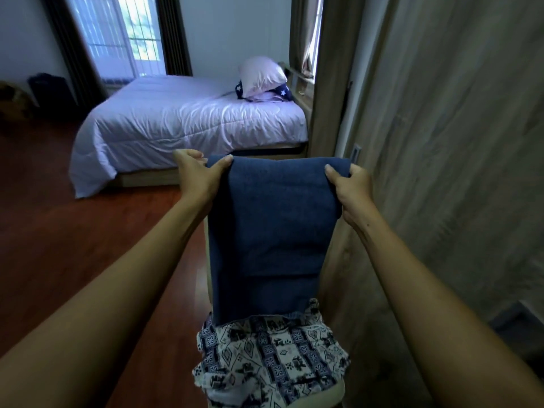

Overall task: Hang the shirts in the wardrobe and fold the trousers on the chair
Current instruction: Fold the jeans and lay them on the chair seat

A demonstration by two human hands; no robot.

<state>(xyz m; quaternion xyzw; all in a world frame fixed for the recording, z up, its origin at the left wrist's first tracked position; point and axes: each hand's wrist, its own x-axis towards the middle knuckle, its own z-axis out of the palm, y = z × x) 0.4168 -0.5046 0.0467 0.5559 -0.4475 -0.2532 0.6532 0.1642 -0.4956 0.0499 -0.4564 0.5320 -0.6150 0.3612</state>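
A pale wood-grain wardrobe [441, 142] filled the right side of the view. Beyond it stood a bed [182, 125] under a white quilt, on a reddish wooden floor [59, 216]. In the middle hung the blue trousers [273, 231] – folded over into a long doubled panel, held up by the top fold in front of the person, with the lower edge just reaching a patterned garment [270, 357]. That garment, white with dark blue motifs, lay crumpled on the chair [338, 391], of which only a pale strip of seat showed at the bottom. The left hand [197, 175] pinched the left corner of the fold, thumb on the near face and fingers behind. The right hand [350, 187] gripped the right corner the same way – both arms stretched forward. A pale pillow [262, 75] sat at the head of the bed.
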